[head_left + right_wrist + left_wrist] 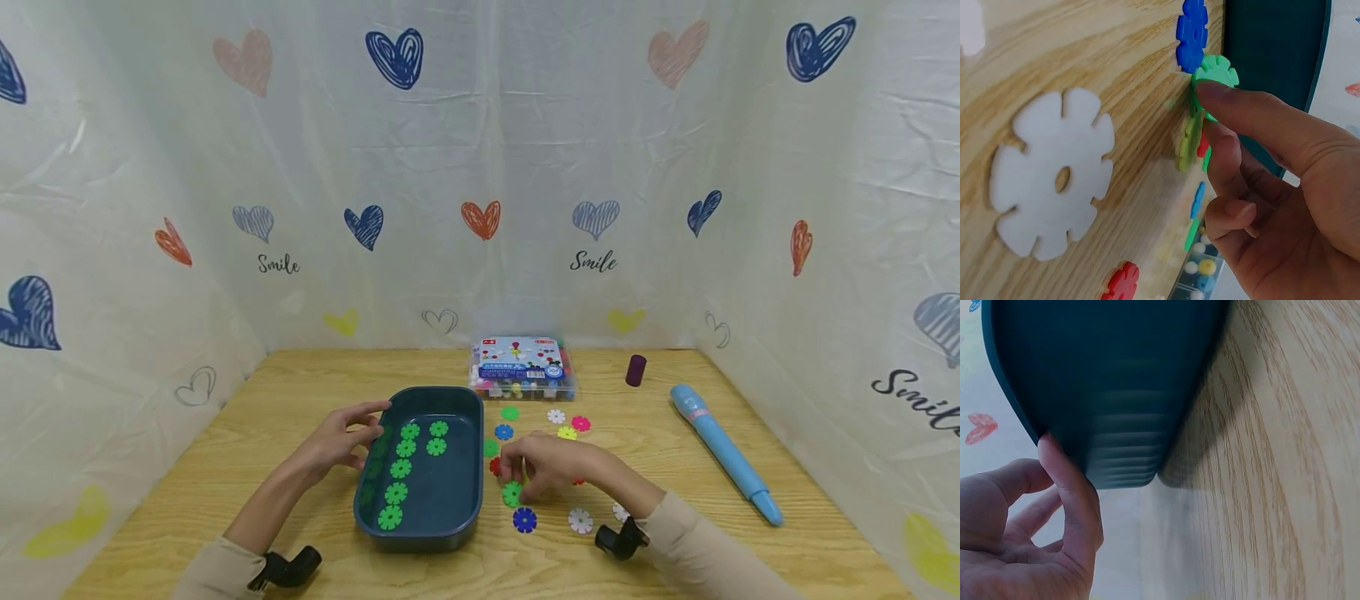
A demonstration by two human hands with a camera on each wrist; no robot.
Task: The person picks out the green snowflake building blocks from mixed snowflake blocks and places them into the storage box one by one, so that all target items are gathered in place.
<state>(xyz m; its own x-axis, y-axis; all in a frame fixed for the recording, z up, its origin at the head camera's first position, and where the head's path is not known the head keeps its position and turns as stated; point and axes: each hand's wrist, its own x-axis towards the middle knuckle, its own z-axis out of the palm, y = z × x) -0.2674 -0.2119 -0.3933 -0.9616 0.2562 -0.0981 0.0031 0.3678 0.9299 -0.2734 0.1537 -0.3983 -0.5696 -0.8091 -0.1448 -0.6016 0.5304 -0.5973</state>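
Observation:
A dark blue-green tub (420, 544) stands on the table with two columns of green snowflake building discs (401, 469) inside. At its left rim, my left hand (341, 442) holds the edge with bent fingers; the left wrist view shows a fingertip (1054, 450) right at the rim. To the right of the tub, my right hand (551, 467) pinches a green snowflake disc (1216, 72) between thumb and finger, tilted up on edge. Beneath and beside that hand lie a blue disc (525, 520), a yellow disc (1188, 142) and a red disc (1122, 284).
White discs (581, 521) and other coloured discs, including a pink disc (581, 423), lie right of the tub. A clear case (522, 367) of small beads stands at the back, with a dark purple cylinder (636, 371) and a long light-blue pen-shaped object (726, 454) farther right.

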